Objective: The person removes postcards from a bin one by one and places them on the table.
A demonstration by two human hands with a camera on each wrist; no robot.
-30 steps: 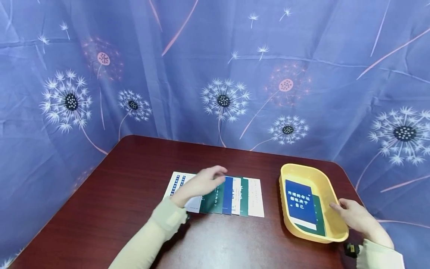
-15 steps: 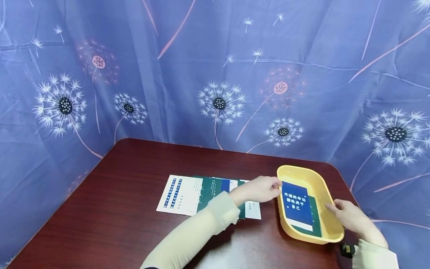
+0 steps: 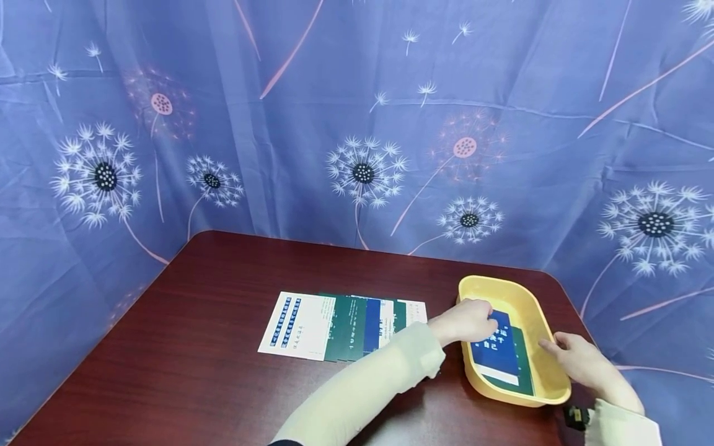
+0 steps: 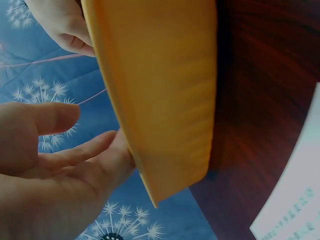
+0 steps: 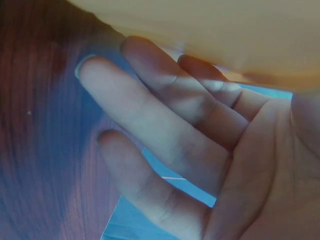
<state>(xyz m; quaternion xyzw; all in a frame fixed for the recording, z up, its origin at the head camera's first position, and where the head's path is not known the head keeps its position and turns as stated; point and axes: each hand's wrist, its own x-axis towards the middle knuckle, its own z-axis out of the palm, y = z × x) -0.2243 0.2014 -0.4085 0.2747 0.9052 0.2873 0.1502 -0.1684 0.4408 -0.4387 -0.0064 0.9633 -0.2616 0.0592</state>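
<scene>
My left hand [image 3: 467,321] reaches over the left rim of a yellow plastic basket [image 3: 493,287], its fingers over a blue card [image 3: 495,358] with white lettering. In the left wrist view, the thumb of that hand [image 4: 60,170] stands apart from the fingers, whose tips go out of sight behind the rim. Beneath the blue card, a white edge and a green card [image 3: 525,365] show. At the basket's right side, my right hand [image 3: 588,365] grips the rim, thumb inside. Its fingers [image 5: 155,127] lie along the outer wall in the right wrist view.
An overlapping row of white, green and blue cards [image 3: 312,325] lies on the dark red-brown table [image 3: 223,297], left of the basket. A blue curtain [image 3: 279,155] with dandelion prints hangs behind the table.
My left hand has moved right, from above the row of cards to the basket's left rim, then over it. The right hand has stayed at the basket, and the head view has shifted slightly.
</scene>
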